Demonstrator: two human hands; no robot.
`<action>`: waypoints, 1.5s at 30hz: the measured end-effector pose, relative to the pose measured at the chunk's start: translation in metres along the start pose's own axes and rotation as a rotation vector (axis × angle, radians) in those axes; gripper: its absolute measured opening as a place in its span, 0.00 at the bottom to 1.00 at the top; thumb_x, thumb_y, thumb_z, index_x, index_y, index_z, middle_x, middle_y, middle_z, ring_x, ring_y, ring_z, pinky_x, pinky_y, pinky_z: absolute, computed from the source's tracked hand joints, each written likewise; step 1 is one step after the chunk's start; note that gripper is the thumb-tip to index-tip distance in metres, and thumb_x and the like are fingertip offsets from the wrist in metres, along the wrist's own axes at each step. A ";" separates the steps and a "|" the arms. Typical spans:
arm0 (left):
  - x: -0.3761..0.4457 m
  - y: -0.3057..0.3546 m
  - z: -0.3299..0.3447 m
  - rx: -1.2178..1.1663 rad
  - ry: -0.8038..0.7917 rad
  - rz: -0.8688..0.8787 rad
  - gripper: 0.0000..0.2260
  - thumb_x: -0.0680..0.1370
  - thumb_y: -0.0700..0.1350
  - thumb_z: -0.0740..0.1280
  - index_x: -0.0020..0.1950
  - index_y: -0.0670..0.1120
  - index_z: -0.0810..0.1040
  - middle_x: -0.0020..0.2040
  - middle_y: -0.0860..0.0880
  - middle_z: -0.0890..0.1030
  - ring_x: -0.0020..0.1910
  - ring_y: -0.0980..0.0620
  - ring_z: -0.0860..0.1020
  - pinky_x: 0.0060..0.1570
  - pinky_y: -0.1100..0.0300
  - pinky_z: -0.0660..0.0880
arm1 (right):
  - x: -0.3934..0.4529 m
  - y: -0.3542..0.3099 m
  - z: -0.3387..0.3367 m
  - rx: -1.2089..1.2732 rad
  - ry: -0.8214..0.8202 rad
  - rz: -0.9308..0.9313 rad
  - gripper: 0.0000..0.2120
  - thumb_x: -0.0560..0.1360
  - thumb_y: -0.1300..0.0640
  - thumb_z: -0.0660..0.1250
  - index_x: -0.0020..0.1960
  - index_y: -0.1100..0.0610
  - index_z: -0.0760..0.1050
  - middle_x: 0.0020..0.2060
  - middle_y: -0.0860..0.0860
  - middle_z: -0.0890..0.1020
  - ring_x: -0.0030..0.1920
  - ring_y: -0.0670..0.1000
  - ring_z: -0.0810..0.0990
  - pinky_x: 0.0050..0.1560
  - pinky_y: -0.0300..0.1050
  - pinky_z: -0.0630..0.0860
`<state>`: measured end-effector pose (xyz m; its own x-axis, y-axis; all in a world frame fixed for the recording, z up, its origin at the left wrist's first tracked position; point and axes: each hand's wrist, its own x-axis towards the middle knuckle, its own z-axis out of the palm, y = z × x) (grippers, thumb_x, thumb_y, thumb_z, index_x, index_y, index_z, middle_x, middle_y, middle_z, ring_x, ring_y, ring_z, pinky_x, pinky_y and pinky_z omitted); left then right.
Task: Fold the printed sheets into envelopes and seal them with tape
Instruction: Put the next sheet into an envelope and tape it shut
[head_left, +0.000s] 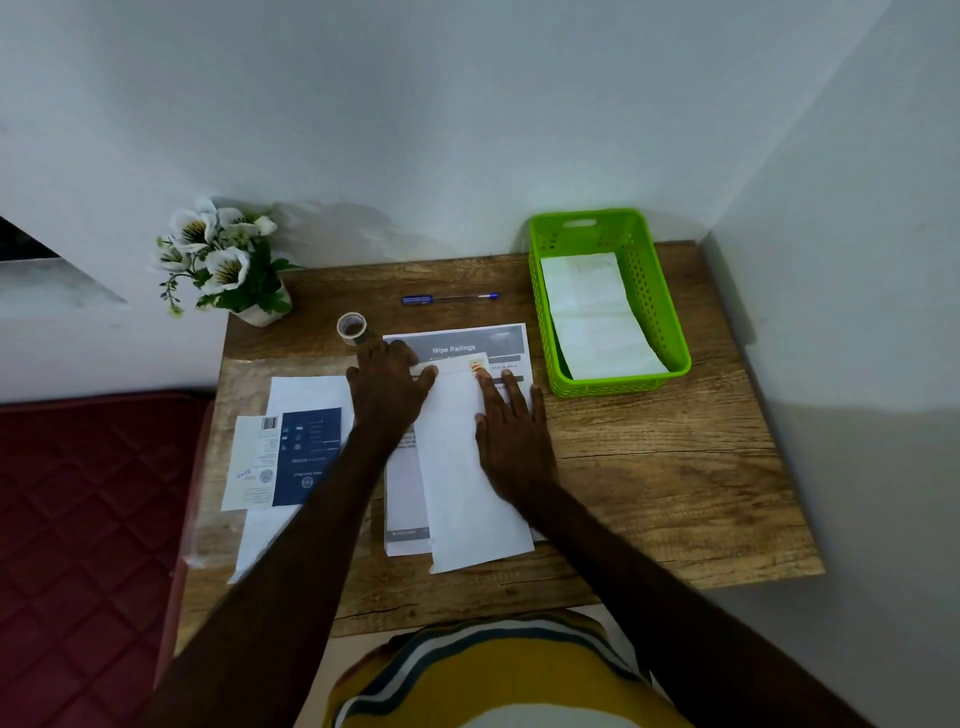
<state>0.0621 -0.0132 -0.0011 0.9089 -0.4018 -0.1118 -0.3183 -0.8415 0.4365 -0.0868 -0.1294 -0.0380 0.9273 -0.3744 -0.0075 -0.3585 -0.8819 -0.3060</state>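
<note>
A long folded white sheet (465, 467) lies on top of a printed sheet headed "Wipe Railings" (498, 340) in the middle of the wooden table (675, 467). My left hand (387, 389) presses on the folded sheet's upper left corner with fingers spread. My right hand (511, 431) lies flat along its right edge, fingertips near a small red and yellow mark at the top. A roll of clear tape (352, 328) stands just beyond my left hand. More printed sheets, one dark blue (306, 457), lie at the left.
A green plastic basket (644, 270) with folded white paper (597, 317) inside stands at the back right. A blue pen (449, 298) lies behind the sheets. A pot of white flowers (223, 260) stands at the back left corner. Walls close the back and right.
</note>
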 end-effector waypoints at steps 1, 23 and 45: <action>0.001 0.001 -0.001 0.011 -0.014 -0.004 0.17 0.79 0.56 0.69 0.60 0.44 0.78 0.64 0.42 0.78 0.67 0.43 0.73 0.69 0.42 0.69 | 0.000 0.001 0.000 -0.005 -0.009 -0.001 0.28 0.85 0.51 0.54 0.83 0.55 0.54 0.81 0.52 0.61 0.82 0.55 0.52 0.80 0.62 0.50; 0.012 0.012 -0.012 -0.047 -0.068 -0.061 0.18 0.74 0.53 0.75 0.57 0.44 0.77 0.56 0.44 0.82 0.57 0.43 0.80 0.59 0.44 0.78 | -0.002 -0.003 -0.008 -0.010 -0.032 -0.011 0.27 0.85 0.52 0.53 0.83 0.55 0.53 0.81 0.51 0.59 0.82 0.55 0.52 0.80 0.62 0.50; 0.004 0.005 -0.031 -0.877 -0.167 -0.085 0.08 0.79 0.43 0.72 0.58 0.44 0.82 0.51 0.47 0.87 0.48 0.50 0.86 0.44 0.60 0.83 | -0.019 -0.007 -0.048 0.631 0.177 0.238 0.38 0.78 0.49 0.71 0.82 0.54 0.57 0.79 0.51 0.65 0.77 0.50 0.64 0.76 0.48 0.63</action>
<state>0.0727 -0.0076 0.0281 0.8472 -0.4556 -0.2731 0.1307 -0.3195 0.9385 -0.1069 -0.1297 0.0104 0.7803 -0.6254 -0.0042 -0.3691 -0.4549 -0.8104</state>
